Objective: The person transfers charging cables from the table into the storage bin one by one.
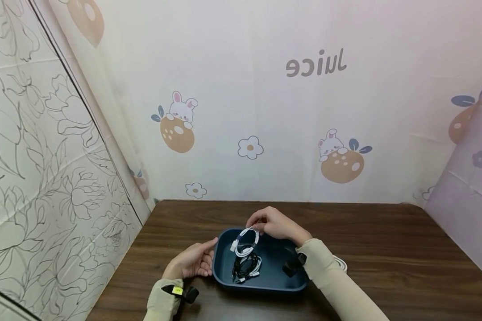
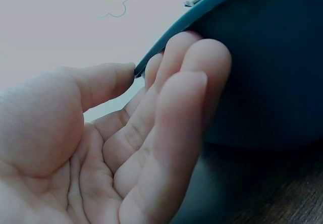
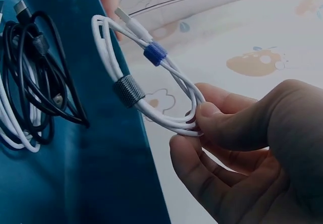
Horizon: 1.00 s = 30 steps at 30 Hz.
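Observation:
My right hand [image 1: 279,224] pinches a coiled white USB cable [image 3: 103,50] between thumb and fingers above the back left of a dark blue tray [image 1: 273,265]. Grey and blue straps bind the coil, and its USB plug [image 3: 137,27] sticks out. In the tray's left part lie a coiled black cable [image 1: 243,269] and some white cable [image 1: 256,269], overlapping. At the tray's left end, my left hand [image 1: 194,261] holds the edge; its thumb [image 2: 108,82] touches the rim and its bent fingers [image 2: 179,113] lie against the outer wall.
Another white cable [image 1: 340,264] lies on the brown wooden table [image 1: 385,249] to the right of the tray, partly hidden by my right sleeve [image 1: 325,263]. A patterned cloth [image 1: 233,102] hangs behind the table, with a flower-print panel [image 1: 56,156] on the left.

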Tool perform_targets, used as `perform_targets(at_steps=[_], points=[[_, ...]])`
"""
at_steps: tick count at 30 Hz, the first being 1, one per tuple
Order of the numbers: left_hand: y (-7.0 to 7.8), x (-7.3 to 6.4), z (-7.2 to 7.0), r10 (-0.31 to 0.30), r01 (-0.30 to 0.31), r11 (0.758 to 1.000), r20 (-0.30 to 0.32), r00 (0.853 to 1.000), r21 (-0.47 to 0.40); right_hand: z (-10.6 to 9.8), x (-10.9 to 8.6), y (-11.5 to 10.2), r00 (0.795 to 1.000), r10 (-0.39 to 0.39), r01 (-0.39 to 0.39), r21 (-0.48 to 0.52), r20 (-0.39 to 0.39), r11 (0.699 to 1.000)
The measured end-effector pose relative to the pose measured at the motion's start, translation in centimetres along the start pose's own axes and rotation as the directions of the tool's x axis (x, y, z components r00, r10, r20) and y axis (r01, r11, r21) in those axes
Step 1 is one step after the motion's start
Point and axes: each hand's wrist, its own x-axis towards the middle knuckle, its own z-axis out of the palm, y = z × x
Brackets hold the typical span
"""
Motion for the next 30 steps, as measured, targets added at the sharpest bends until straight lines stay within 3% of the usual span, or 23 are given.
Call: perform_targets(at_steps=[19,30], points=[[0.0,0.2,0.0,-0.003,0.003,1.000,0.005,1.000,-0.005,1.2,0.5,0.5,0.994,-0.018,0.018,-0.003,0.110,1.000],[0.0,0.1,-0.1,-0.003,0.003,1.000,0.004,1.000,-0.002,1.9,0.6,0.4,0.992,-0.011,0.007,0.029,0.129,1.000]])
